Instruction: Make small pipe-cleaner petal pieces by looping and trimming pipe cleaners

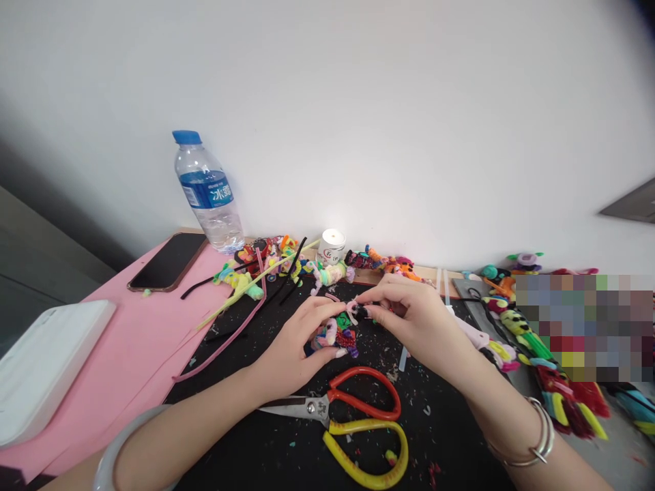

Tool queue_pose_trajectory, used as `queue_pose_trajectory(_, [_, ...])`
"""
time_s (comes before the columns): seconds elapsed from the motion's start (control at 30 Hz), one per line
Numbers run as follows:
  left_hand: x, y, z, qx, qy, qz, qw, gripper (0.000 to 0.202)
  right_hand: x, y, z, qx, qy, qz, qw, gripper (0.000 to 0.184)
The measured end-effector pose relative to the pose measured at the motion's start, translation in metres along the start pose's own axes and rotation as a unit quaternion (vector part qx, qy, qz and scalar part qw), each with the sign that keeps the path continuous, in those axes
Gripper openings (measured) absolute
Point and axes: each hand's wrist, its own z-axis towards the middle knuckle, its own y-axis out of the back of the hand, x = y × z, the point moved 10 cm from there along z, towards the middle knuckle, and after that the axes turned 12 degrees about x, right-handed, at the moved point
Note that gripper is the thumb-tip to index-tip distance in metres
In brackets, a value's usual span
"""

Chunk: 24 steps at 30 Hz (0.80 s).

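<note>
My left hand (301, 337) is closed around a small multicoloured pipe-cleaner figure (331, 333), with white, green, red and purple fuzzy parts showing between thumb and fingers. Thumb and forefinger of my right hand (409, 317) pinch at a short, curved pale-pink pipe-cleaner piece (352, 311) at the figure's top right. A small black bit shows at the right fingertips. Just below both hands lie large scissors (320, 409) with one red and one yellow handle, blades pointing left and partly behind my left forearm.
A tilted water bottle (205, 194) leans on the wall beside a phone (168, 261). A white device (56, 368) lies on pink sheets (138, 348). Loose pipe cleaners (233, 341), a small white cup (332, 245) and several fuzzy figures (527, 334) line the back and right. Scraps litter the black mat (286, 450).
</note>
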Motion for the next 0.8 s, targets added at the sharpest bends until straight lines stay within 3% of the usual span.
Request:
queue_pose_trajectory(0.63, [-0.001, 0.001, 0.0, 0.005, -0.013, 0.006, 1.0, 0.047, -0.004, -0.002, 0.0, 0.003, -0.015, 0.028, 0.999, 0.015])
queue_pose_trajectory(0.8, [0.01, 0.0, 0.001, -0.021, 0.016, -0.105, 0.994, 0.049, -0.007, 0.009, -0.003, -0.041, -0.038, 0.035, 0.998, 0.016])
